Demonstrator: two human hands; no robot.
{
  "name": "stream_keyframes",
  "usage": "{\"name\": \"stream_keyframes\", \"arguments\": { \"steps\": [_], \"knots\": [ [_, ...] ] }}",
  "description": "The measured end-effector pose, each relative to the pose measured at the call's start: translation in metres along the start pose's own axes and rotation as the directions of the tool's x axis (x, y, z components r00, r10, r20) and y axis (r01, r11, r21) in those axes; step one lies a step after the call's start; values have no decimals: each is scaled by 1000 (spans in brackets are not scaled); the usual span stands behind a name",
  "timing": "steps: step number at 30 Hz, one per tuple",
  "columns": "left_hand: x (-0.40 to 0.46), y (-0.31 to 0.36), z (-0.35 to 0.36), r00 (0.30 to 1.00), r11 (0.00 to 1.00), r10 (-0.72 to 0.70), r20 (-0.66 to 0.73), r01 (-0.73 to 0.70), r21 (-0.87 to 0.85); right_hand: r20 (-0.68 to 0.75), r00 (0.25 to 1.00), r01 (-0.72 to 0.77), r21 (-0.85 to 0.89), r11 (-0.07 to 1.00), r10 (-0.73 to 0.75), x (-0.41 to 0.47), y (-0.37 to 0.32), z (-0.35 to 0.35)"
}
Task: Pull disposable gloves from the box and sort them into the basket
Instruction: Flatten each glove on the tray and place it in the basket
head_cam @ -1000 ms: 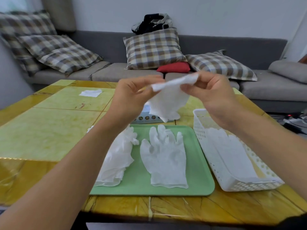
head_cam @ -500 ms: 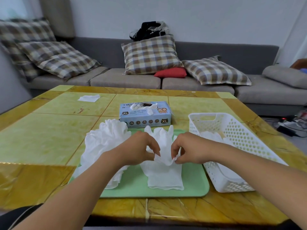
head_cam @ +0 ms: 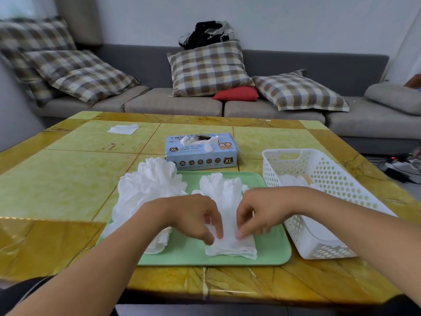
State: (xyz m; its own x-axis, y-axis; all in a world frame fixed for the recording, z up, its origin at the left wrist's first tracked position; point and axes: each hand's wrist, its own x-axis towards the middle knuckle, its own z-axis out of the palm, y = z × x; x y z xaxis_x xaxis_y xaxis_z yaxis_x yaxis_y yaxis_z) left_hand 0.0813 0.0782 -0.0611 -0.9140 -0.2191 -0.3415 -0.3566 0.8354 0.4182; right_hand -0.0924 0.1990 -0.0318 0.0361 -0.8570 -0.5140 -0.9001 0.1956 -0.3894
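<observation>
A flat white glove (head_cam: 230,247) lies on top of a small stack on the green tray (head_cam: 274,253), fingers pointing away from me. My left hand (head_cam: 193,215) and my right hand (head_cam: 258,212) both pinch its cuff end with their fingertips, low against the stack. A crumpled heap of white gloves (head_cam: 150,185) covers the tray's left side. The blue glove box (head_cam: 201,152) stands behind the tray with a glove poking out of its slot. The white perforated basket (head_cam: 323,169) sits to the right and holds gloves (head_cam: 292,180).
A white tissue (head_cam: 123,129) lies at the far left of the yellow-green table (head_cam: 57,185). A grey sofa with checked cushions (head_cam: 208,68) runs behind the table. Cables lie on the floor at the right.
Both hands came down from chest height with the glove and laid it on the stack on the tray. Since half a second ago they slid toward the cuff end.
</observation>
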Motion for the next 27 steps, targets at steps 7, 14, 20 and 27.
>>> {"name": "stream_keyframes", "arguments": {
  "steps": [7, 14, 20, 27],
  "knots": [
    [26, -4, 19, 922, 984, -8, -387, 76, 159, -506, 847, -241, -92, 966, 163, 55, 11, -23],
    [32, -8, 27, 978, 964, -25, -207, 78, 253, -534, 785, -319, 88, 944, 315, 86, 30, -26],
    [34, -8, 26, 988, 959, -25, -154, 68, 277, -597, 786, -230, -44, 972, 159, 55, 24, -36],
    [32, -8, 26, 991, 961, -15, -135, 51, 270, -504, 845, -252, -79, 965, 179, 43, 24, -36]
  ]
}}
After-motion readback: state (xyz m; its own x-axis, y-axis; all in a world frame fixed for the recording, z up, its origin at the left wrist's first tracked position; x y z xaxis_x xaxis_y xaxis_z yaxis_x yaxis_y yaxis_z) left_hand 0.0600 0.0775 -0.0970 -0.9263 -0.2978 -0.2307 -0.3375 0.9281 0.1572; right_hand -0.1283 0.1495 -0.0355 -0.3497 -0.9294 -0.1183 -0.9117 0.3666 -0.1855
